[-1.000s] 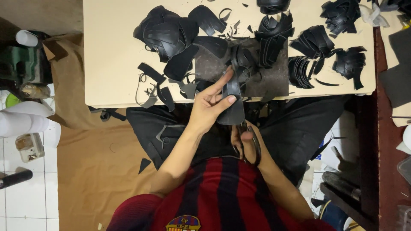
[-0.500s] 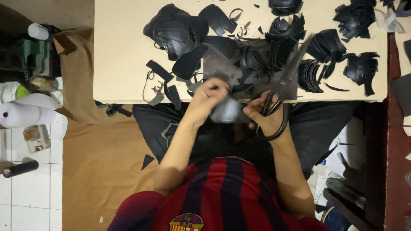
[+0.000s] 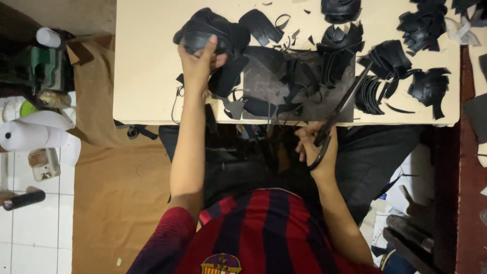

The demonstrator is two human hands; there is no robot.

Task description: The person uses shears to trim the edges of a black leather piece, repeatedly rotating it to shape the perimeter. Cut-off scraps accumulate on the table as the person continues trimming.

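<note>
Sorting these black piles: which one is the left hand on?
The left hand grips the big rounded pile at the table's far left; the other piles lie untouched further right.

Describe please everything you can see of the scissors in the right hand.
The scissors are large, with long dark metal-looking blades and black loop handles. The right hand holds them by the handles at the table's near edge. The blades look closed and slant up and away to the right, over the dark mat and toward the curved black cut pieces.
</note>
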